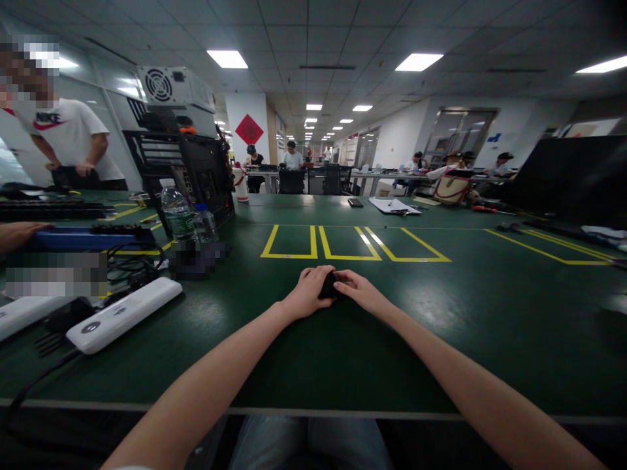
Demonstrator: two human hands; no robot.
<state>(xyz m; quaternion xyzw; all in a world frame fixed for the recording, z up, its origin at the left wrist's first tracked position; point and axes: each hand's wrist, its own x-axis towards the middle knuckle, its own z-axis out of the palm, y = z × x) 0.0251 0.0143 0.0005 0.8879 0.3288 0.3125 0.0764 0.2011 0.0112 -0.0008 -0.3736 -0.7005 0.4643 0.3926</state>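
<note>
Over the green tabletop (294, 365), a small black rounded object (328, 285) is between my two hands, mostly covered; its exact kind does not show. My left hand (308, 292) is wrapped round it from the left, thumb on the near side. From the right, my right hand (361, 291) has its bent fingertips and thumb on the object's right edge. Just beyond my hands, yellow tape outlines (289, 256) mark the table.
On the left lie a white power strip (125, 315), black cables and a blue part (88, 239). Water bottles (177, 212) stand by an open computer case (208, 173). A clipboard (393, 205) and a phone (355, 203) lie farther back. A person (81, 140) stands at left.
</note>
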